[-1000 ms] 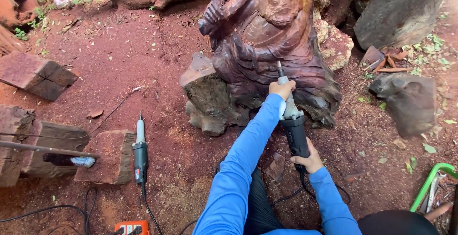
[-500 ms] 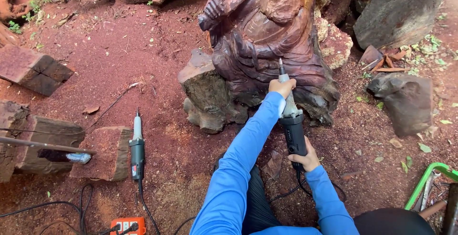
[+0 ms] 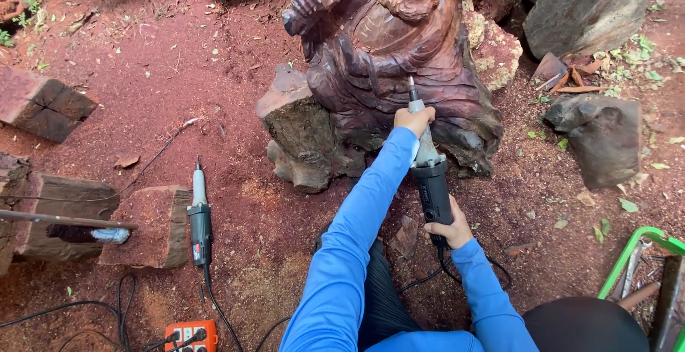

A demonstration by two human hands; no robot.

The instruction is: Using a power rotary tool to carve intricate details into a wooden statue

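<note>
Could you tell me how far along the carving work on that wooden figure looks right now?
The wooden figure already has its arm and folds shaped. Left hand and right hand hold the die grinder, bit at its lower middle. The rough base stump looks uncarved. A second grinder lies unused.

Single head-worn view: looks steeply down and forward over the blue sleeves (image 3: pixel 357 252), close onto the carved wooden statue (image 3: pixel 392 59) and red earth (image 3: pixel 178 73).
</note>
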